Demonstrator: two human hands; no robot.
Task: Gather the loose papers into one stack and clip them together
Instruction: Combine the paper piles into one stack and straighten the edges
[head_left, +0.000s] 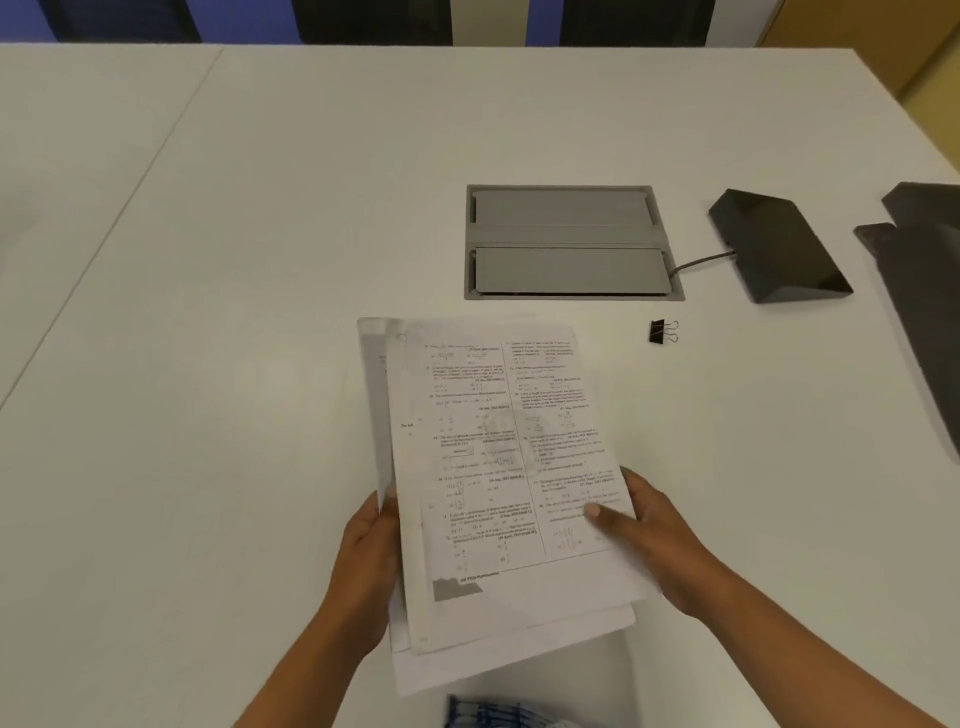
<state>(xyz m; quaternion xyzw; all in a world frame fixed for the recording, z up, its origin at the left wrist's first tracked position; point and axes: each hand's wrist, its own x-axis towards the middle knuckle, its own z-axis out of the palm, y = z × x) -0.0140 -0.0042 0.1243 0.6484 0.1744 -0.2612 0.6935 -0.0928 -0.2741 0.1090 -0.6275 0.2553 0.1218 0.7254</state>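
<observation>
A loose stack of printed papers (498, 467) is lifted off the white table (260, 260), its sheets unevenly fanned with edges sticking out at the left and bottom. My left hand (363, 566) grips the stack's left edge, fingers behind the sheets. On the lower right side my right hand (654, 535) holds the stack, thumb lying on the top page. A black binder clip (662, 331) lies on the table beyond the papers' upper right corner, apart from both hands.
A grey cable hatch (566, 241) is set into the table behind the papers. A black wedge-shaped device (779, 249) with a cable sits to its right, and dark flat items (924, 291) lie at the right edge. Blue-striped cloth (493, 714) shows at the bottom.
</observation>
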